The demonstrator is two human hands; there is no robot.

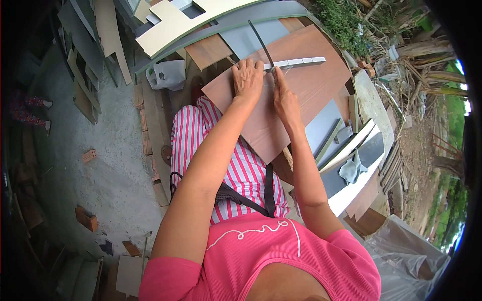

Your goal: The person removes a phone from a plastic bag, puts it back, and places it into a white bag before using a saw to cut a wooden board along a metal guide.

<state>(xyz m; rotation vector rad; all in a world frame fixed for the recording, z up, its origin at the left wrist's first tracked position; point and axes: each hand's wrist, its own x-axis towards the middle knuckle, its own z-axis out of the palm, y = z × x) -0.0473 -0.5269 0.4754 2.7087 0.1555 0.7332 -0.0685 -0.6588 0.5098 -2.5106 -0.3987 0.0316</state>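
A brown wood-grain board [311, 70] lies tilted across the stack before me, over my lap. On it rests a narrow white strip [301, 62] with dark cross marks along its length. My left hand [248, 80] presses down on the board, its fingers closed at the strip's left end. A long, thin dark blade [259, 37] crosses the strip and points away from me. My right hand [285, 98] is closed round the near end of this blade, index finger stretched along it, right beside the strip. The blade's grip is hidden in the hand.
Cut panels [181, 25] lean at the back. A white plastic bag [168, 75] hangs on the left. Offcuts and a grey cloth [353, 168] lie at right. Bricks [86, 218] sit on the concrete floor [113, 165]; another person's legs [32, 110] show far left.
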